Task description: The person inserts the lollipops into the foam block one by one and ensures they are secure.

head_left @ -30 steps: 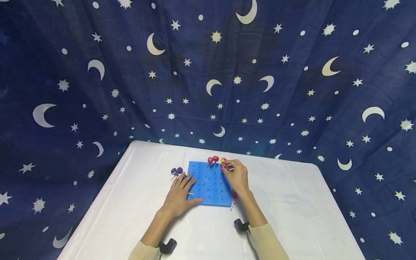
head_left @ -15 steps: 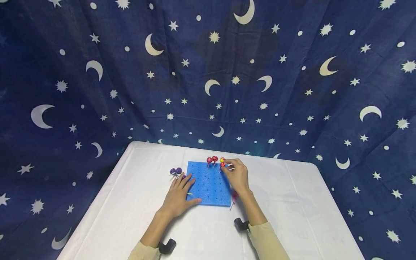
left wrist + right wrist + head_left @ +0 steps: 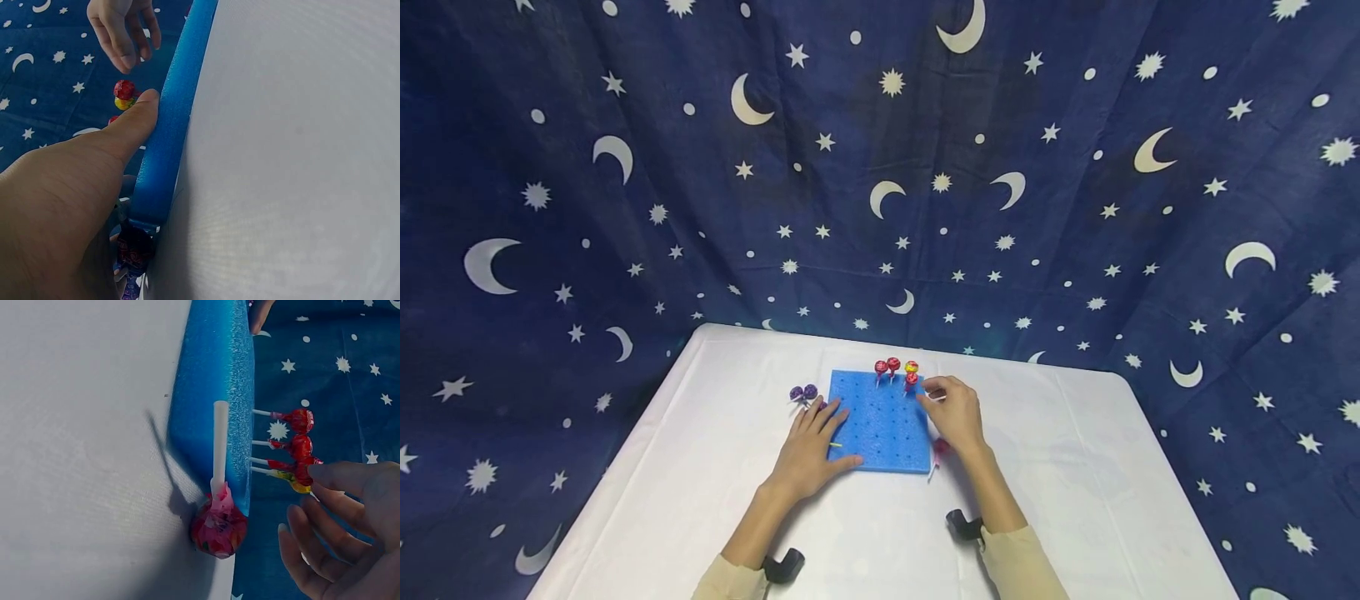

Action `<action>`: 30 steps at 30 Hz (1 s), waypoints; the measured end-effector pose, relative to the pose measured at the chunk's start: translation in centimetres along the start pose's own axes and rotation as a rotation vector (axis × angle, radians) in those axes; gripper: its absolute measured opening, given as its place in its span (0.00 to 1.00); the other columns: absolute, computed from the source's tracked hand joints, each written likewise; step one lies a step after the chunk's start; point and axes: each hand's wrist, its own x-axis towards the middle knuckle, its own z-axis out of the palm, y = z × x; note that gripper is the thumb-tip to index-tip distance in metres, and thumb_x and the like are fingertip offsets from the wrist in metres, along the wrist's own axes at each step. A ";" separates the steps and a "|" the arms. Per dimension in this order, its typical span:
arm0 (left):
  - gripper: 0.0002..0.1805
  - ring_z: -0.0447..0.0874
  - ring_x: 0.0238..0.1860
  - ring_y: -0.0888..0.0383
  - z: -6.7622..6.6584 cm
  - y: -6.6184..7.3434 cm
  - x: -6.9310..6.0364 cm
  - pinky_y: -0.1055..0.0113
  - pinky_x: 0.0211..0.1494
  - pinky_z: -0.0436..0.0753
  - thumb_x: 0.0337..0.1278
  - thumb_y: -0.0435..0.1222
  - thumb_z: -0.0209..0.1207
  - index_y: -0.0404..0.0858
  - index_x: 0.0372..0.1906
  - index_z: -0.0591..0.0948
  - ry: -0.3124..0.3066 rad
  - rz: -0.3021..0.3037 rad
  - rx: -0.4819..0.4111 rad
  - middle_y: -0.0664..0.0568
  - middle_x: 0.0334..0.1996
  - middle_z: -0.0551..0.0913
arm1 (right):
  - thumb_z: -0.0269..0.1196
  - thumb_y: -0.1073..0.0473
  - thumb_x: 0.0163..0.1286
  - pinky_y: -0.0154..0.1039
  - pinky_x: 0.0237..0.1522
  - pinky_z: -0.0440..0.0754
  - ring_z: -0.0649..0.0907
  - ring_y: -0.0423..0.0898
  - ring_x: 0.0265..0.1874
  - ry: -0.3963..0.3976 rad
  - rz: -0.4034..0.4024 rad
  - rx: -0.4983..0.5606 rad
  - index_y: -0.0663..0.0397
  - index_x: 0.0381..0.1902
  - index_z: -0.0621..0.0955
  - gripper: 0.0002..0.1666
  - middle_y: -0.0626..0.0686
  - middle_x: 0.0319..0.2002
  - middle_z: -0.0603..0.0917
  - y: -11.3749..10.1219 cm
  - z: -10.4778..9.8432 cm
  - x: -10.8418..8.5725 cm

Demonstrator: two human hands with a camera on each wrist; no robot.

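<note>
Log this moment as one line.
left hand: touching blue board | right hand: holding nothing, near four lollipops standing in board | purple lollipops: left of board

The wrist views are dim; one lollipop (image 3: 219,532) throws a soft shadow.

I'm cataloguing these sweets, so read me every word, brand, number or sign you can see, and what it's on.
No text can be read in any view.
Red lollipops: wrapper marks too small and blurred.
Yellow-and-red lollipop: same.
Purple lollipops: same.
Blue board: no lettering visible.
Backdrop: moons, stars and dots, no lettering.
</note>
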 end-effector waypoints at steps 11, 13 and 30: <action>0.51 0.45 0.84 0.40 0.1 -0.1 0.0 0.42 0.84 0.44 0.61 0.69 0.59 0.44 0.81 0.66 -0.011 -0.001 0.007 0.48 0.83 0.57 | 0.77 0.59 0.61 0.45 0.37 0.84 0.84 0.42 0.27 -0.111 0.089 -0.077 0.53 0.39 0.91 0.09 0.46 0.29 0.88 0.5 -1.2 -1.6; 0.51 0.44 0.84 0.40 0.1 -0.1 0.0 0.42 0.84 0.44 0.61 0.69 0.60 0.44 0.80 0.66 -0.011 -0.002 0.001 0.48 0.83 0.57 | 0.77 0.59 0.61 0.43 0.34 0.82 0.82 0.41 0.24 -0.142 0.121 -0.092 0.54 0.38 0.90 0.08 0.46 0.27 0.88 0.7 -1.5 -1.9; 0.51 0.43 0.84 0.41 0.0 -0.1 0.0 0.43 0.84 0.44 0.61 0.70 0.60 0.44 0.80 0.66 -0.011 -0.008 0.006 0.48 0.83 0.57 | 0.78 0.52 0.61 0.39 0.28 0.74 0.78 0.43 0.22 -0.276 0.217 -0.163 0.51 0.33 0.88 0.11 0.44 0.20 0.80 1.6 -2.3 -3.7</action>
